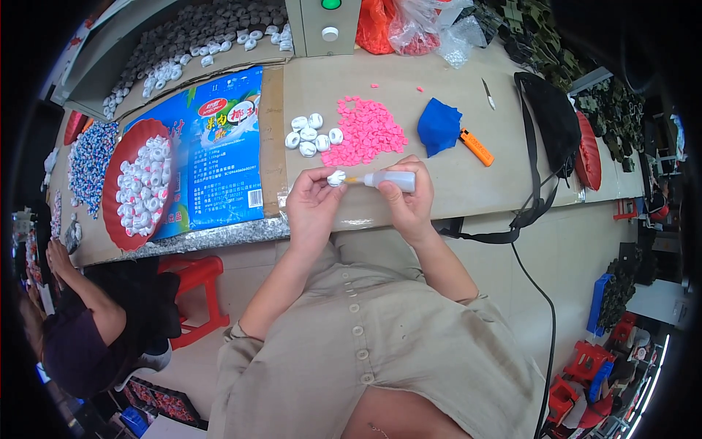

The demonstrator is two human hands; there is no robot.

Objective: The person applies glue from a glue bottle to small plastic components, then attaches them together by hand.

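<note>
A small white molded piece (336, 178) is pinched in the fingers of my left hand (316, 196). My right hand (409, 201) grips a translucent squeeze bottle (389, 180) lying sideways, its thin amber tip pointing left at the white piece. Whether the tip touches it I cannot tell. Just beyond my hands lies a pile of small pink pieces (365, 130). Several round white pieces (308, 134) sit left of that pile. To its right are a blue scrap (439, 127) and an orange cutter-like tool (477, 148).
On a blue printed cardboard sheet (227, 154) stands a red dish (110, 183) of white and pink pieces. A black bag (545, 121) with straps lies right; a small knife (488, 95) lies farther back. Another person (84, 329) sits at left near a red stool (197, 300).
</note>
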